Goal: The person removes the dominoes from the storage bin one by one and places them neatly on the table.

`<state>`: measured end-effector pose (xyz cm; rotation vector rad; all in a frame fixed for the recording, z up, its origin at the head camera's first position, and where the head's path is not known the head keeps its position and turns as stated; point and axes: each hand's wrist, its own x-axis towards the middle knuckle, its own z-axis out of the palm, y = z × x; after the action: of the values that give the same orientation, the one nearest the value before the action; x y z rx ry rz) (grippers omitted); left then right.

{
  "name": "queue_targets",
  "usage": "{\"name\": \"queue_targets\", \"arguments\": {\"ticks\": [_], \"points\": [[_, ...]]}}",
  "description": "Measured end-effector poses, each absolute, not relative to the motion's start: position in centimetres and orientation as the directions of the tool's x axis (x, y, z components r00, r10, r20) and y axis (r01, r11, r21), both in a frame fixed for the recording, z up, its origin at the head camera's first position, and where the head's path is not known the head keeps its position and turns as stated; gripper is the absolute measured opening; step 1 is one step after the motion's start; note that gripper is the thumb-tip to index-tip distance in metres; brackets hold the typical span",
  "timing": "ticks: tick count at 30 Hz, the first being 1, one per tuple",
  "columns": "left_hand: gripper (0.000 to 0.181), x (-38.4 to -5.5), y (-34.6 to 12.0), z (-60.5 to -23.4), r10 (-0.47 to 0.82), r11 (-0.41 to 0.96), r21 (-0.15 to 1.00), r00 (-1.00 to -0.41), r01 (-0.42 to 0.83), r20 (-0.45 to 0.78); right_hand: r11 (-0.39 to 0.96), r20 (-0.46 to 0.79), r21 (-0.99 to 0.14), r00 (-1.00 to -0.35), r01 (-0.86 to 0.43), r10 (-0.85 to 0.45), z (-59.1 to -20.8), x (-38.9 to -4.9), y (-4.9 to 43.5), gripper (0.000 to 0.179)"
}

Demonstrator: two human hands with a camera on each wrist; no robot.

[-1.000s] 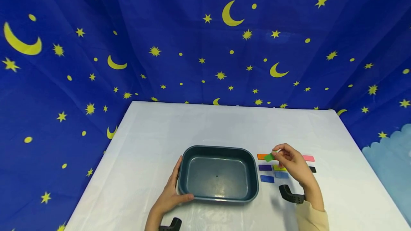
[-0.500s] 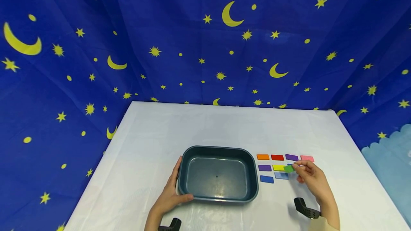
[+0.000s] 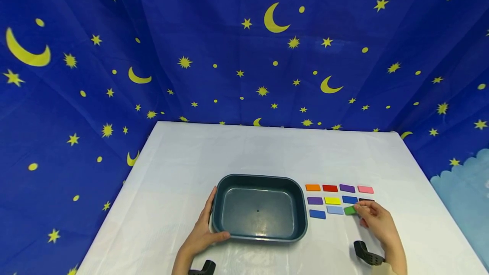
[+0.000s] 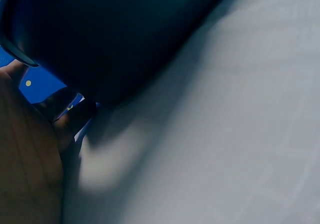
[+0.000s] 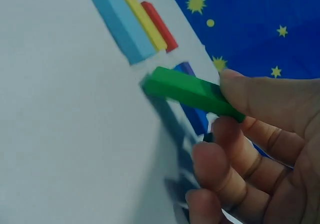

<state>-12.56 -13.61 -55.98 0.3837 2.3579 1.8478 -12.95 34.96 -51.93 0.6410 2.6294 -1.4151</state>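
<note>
A dark blue-green plastic tub (image 3: 263, 220) sits on the white table. My left hand (image 3: 202, 234) holds its near left corner, the thumb at the front rim and the fingers along the left side; the left wrist view is dark there. At the right, my right hand (image 3: 381, 224) pinches a green block (image 5: 190, 89) by one end between thumb and fingers. The block is at the front row of coloured blocks, beside a light blue block (image 3: 335, 210). A dark block (image 3: 366, 200) behind the right hand is partly hidden.
Several blocks lie in rows right of the tub, among them orange (image 3: 313, 187), red (image 3: 330, 188), pink (image 3: 365, 189), yellow (image 3: 332, 200) and blue (image 3: 349, 199). A blue star-and-moon curtain (image 3: 229, 54) hangs behind the table (image 3: 244, 147).
My right hand has carried the green block rightward over the blocks and then lowered it toward the front row, right of the light blue block. The left hand and tub have not moved.
</note>
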Motion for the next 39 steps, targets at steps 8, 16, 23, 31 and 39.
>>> {"name": "queue_targets", "arguments": {"ticks": [8,16,23,31,39], "points": [[0.118,-12.59,-13.70,-56.09,0.275,0.235,0.962,-0.959,0.137,0.069,0.504,-0.277,-0.765,-0.911,0.401,0.305,-52.29,-12.76,35.62,0.045],[0.117,-12.57,-13.63,-55.93,0.279,0.222,0.967,-0.958,0.128,0.063,0.537,-0.283,-0.727,-0.899,0.428,0.334,-52.60,-12.72,35.86,0.047],[0.117,-12.57,-13.62,-55.89,0.278,0.222,0.967,-0.959,0.126,0.062,0.556,-0.285,-0.704,-0.893,0.442,0.350,-52.72,-12.77,35.87,0.048],[0.117,-12.53,-13.60,-55.80,0.278,0.225,0.967,-0.959,0.121,0.055,0.579,-0.284,-0.681,-0.890,0.449,0.357,-52.64,-12.77,35.85,0.048],[0.117,-12.62,-13.65,-56.04,0.285,0.205,0.969,-0.956,0.137,0.075,0.597,-0.305,-0.650,-0.881,0.471,0.363,-52.49,-12.88,35.98,0.048]]}}
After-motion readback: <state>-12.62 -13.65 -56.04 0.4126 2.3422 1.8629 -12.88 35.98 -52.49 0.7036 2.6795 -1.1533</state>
